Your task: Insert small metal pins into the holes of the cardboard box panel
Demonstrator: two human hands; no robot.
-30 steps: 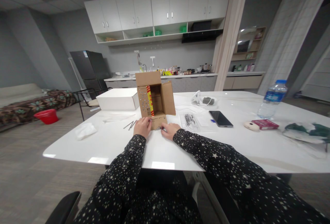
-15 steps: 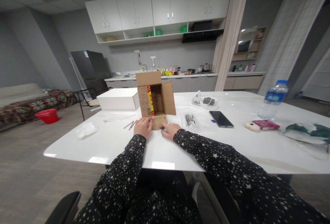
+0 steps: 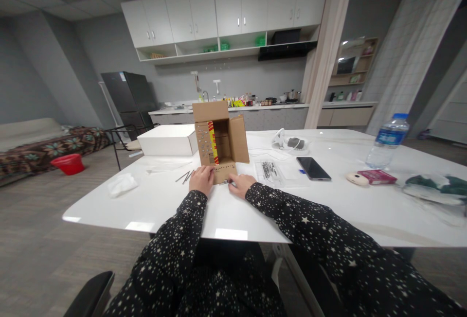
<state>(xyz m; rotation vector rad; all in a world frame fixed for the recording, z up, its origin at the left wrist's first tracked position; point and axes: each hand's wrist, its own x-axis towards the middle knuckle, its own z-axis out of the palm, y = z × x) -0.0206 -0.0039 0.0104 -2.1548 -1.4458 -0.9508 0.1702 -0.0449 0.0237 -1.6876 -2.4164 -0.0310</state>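
Note:
A cardboard box (image 3: pixel 239 139) with a red-and-yellow tape strip (image 3: pixel 212 142) stands with its opening toward me. Its left flap carries rows of small silvery dots, and its lower flap (image 3: pixel 221 177) lies toward me with a line of small holes or dots. My left hand (image 3: pixel 202 180) is closed at the left edge of that lower flap, gripping it. At the flap's right corner, my right hand (image 3: pixel 241 184) is closed in a pinch; something small and dark shows by its fingertips, too small to name. Several thin metal rods (image 3: pixel 186 176) lie left of my left hand.
A white box (image 3: pixel 168 140) stands behind on the left, with a crumpled tissue (image 3: pixel 122 184) nearer. To the right are a clear case of small metal parts (image 3: pixel 269 172), a phone (image 3: pixel 314 168), a pink pack (image 3: pixel 377 177) and a water bottle (image 3: pixel 387 141).
Hardly anything differs. Both hands stay at the lower flap, with only a tiny shift of the fingers and of the view.

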